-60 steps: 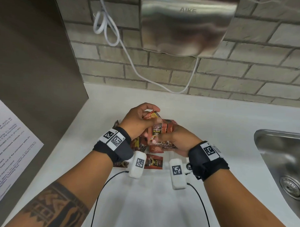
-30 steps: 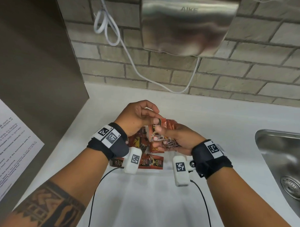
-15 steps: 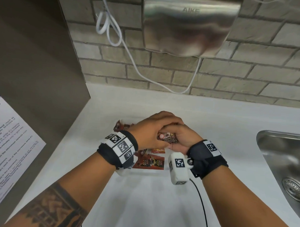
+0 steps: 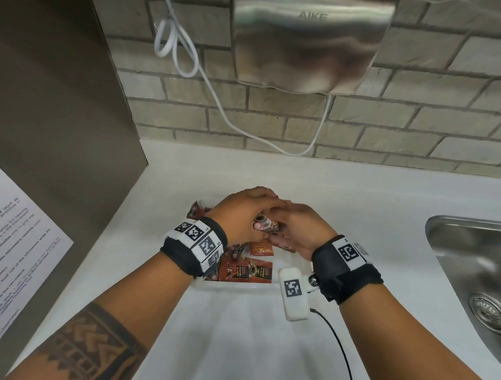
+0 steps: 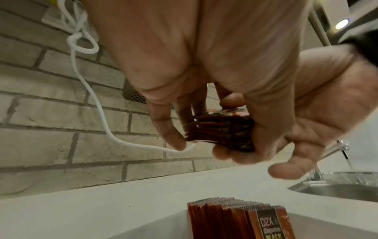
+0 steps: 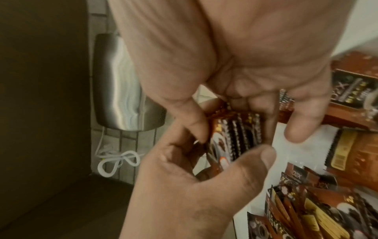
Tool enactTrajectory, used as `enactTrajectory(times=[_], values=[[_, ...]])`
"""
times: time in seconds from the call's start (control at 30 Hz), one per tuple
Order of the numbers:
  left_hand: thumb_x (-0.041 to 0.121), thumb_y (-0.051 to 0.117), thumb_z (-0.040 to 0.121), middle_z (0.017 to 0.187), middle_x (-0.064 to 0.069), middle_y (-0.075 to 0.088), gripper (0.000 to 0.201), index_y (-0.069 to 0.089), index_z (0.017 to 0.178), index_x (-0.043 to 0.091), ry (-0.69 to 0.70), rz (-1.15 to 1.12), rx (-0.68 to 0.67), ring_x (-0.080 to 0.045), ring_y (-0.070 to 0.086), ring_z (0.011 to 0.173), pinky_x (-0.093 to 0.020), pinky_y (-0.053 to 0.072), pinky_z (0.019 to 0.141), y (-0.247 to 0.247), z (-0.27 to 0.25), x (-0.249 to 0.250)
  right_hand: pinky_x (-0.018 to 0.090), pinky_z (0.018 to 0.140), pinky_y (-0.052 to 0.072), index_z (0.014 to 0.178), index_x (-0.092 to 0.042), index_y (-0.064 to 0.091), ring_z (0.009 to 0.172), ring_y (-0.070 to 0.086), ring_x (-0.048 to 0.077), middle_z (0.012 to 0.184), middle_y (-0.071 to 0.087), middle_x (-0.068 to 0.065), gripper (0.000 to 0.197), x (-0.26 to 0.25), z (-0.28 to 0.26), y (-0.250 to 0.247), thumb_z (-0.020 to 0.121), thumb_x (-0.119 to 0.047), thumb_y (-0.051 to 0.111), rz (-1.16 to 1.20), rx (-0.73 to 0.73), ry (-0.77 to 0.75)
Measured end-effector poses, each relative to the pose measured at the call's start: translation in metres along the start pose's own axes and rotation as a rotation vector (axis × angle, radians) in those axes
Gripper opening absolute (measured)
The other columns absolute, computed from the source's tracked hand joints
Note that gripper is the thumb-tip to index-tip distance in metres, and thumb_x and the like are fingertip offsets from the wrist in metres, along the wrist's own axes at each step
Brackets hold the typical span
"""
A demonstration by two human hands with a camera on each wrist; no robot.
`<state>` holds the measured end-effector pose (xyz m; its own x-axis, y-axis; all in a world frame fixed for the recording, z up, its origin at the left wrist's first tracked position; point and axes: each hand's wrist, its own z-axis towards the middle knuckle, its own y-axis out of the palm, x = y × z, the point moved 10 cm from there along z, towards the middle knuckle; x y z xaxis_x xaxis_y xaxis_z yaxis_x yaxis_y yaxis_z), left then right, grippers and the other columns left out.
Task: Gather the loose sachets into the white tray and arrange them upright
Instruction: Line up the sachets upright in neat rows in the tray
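Observation:
A stack of red-brown coffee sachets [image 4: 266,226] is gripped between both hands above the white tray [image 4: 234,287]. My left hand [image 4: 244,211] curls over it from above and the left; my right hand [image 4: 295,228] cups it from the right. The left wrist view shows the stack [image 5: 218,131] edge-on between the fingers of both hands. The right wrist view shows the stack [image 6: 235,139] pinched, my left thumb across its front. More sachets [image 4: 248,270] lie or lean in the tray; a row stands upright [image 5: 237,218].
The tray sits on a white counter [image 4: 357,199]. A steel sink [image 4: 473,268] lies at the right. A steel hand dryer [image 4: 308,41] with a white cable [image 4: 191,62] hangs on the brick wall. A brown panel [image 4: 61,112] bounds the left.
The hands have come down from above the tray and closed together round the stack. My left hand has turned over on top of it, where earlier it held single sachets higher up.

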<state>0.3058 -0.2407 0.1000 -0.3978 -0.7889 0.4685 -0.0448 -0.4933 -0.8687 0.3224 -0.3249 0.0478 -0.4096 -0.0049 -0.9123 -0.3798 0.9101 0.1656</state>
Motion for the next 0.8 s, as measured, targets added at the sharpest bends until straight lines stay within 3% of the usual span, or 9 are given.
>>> enactTrajectory(times=[0.07, 0.17, 0.27, 0.33, 0.37, 0.43, 0.53, 0.73, 0.8], values=[[0.015, 0.079, 0.076, 0.142, 0.002, 0.050, 0.068, 0.056, 0.139, 0.029, -0.011, 0.029, -0.020, -0.018, 0.054, 0.121, -0.037, 0.048, 0.099, 0.002, 0.001, 0.000, 0.027, 0.064, 0.056, 0.097, -0.007, 0.070, 0.087, 0.071, 0.021, 0.099, 0.074, 0.015, 0.011, -0.007, 0.000, -0.006, 0.094, -0.004, 0.060, -0.093, 0.047, -0.065], [0.017, 0.082, 0.076, 0.155, 0.005, 0.039, 0.080, 0.046, 0.146, 0.033, -0.036, 0.019, -0.028, -0.015, 0.043, 0.137, -0.030, 0.038, 0.111, 0.001, 0.004, 0.001, 0.039, 0.080, 0.057, 0.099, -0.004, 0.071, 0.094, 0.071, 0.031, 0.101, 0.074, 0.019, 0.011, -0.011, -0.003, -0.010, 0.093, -0.009, 0.064, -0.133, 0.061, -0.094], [0.026, 0.094, 0.064, 0.155, 0.010, 0.032, 0.113, 0.024, 0.151, 0.042, -0.172, -0.338, 0.027, -0.005, 0.038, 0.135, -0.020, 0.039, 0.106, -0.007, 0.004, -0.011, 0.028, 0.064, 0.056, 0.107, -0.004, 0.071, 0.088, 0.074, 0.026, 0.100, 0.076, 0.013, 0.017, -0.016, -0.006, -0.012, 0.096, -0.012, 0.062, -0.118, 0.015, -0.099], [0.033, 0.096, 0.058, 0.153, 0.004, 0.031, 0.117, 0.020, 0.147, 0.044, -0.290, -0.638, 0.071, -0.009, 0.041, 0.134, -0.029, 0.046, 0.106, -0.008, 0.002, -0.022, 0.026, 0.069, 0.053, 0.112, -0.004, 0.071, 0.095, 0.073, 0.024, 0.104, 0.076, 0.011, 0.021, -0.019, -0.008, -0.012, 0.096, -0.014, 0.063, -0.124, -0.021, -0.101], [0.031, 0.095, 0.059, 0.150, -0.001, 0.034, 0.113, 0.022, 0.144, 0.043, -0.338, -0.774, 0.071, -0.013, 0.045, 0.132, -0.035, 0.049, 0.105, -0.005, 0.000, -0.025, 0.026, 0.075, 0.052, 0.113, -0.005, 0.071, 0.101, 0.071, 0.024, 0.107, 0.075, 0.010, 0.022, -0.019, -0.008, -0.012, 0.096, -0.015, 0.063, -0.124, -0.030, -0.097], [0.009, 0.088, 0.069, 0.139, -0.011, 0.045, 0.098, 0.026, 0.140, 0.039, -0.385, -1.058, 0.026, -0.023, 0.057, 0.121, -0.047, 0.056, 0.095, 0.005, -0.003, -0.023, 0.028, 0.082, 0.052, 0.115, -0.006, 0.070, 0.106, 0.070, 0.023, 0.110, 0.075, 0.010, 0.022, -0.017, -0.009, -0.010, 0.096, -0.016, 0.063, -0.116, -0.057, -0.083], [-0.017, 0.071, 0.080, 0.121, -0.019, 0.056, 0.087, 0.032, 0.135, 0.037, -0.329, -1.238, -0.056, -0.032, 0.063, 0.102, -0.054, 0.058, 0.083, 0.016, -0.004, -0.012, 0.039, 0.099, 0.049, 0.118, -0.009, 0.071, 0.114, 0.066, 0.029, 0.116, 0.073, 0.011, 0.031, -0.012, -0.008, -0.011, 0.091, -0.024, 0.071, -0.103, -0.088, -0.054], [-0.022, 0.069, 0.079, 0.101, -0.012, 0.062, 0.054, 0.055, 0.116, 0.014, -0.328, -1.214, -0.047, -0.024, 0.066, 0.090, -0.049, 0.062, 0.076, 0.025, -0.005, -0.017, 0.032, 0.071, 0.056, 0.115, -0.009, 0.069, 0.094, 0.072, 0.028, 0.103, 0.075, 0.011, 0.026, -0.015, -0.012, -0.017, 0.091, -0.017, 0.070, -0.180, -0.079, -0.076], [-0.022, 0.070, 0.077, 0.095, -0.010, 0.064, 0.049, 0.058, 0.111, 0.011, -0.376, -1.173, -0.033, -0.024, 0.067, 0.087, -0.047, 0.062, 0.074, 0.028, -0.005, -0.024, 0.039, 0.077, 0.058, 0.110, -0.013, 0.068, 0.095, 0.071, 0.027, 0.100, 0.074, 0.007, 0.025, -0.019, -0.010, -0.025, 0.088, -0.024, 0.074, -0.381, 0.000, -0.124]])
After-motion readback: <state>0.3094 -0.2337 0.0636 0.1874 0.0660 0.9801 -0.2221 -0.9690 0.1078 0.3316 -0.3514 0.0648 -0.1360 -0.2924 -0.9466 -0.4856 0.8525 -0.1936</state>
